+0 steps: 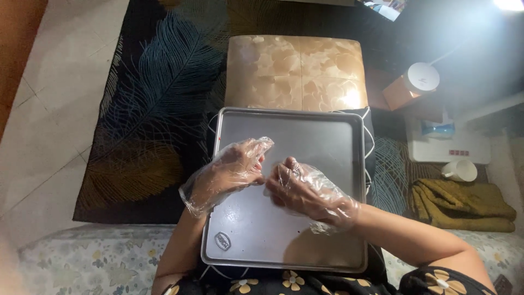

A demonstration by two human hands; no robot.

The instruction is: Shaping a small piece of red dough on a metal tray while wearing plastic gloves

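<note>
Our left hand (232, 166) and right hand (303, 188), both in loose plastic gloves, meet with fingers curled over the tray (327, 136) on our lap, grasping nothing we can make out, and that unsteady tray could tip.

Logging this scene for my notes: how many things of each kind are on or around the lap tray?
Metal baking tray: 1
Clear plastic gloves (left hand, right hand): 2
White cup: 1
Folded olive towel: 1
Tan ottoman: 1
Total: 6
</note>
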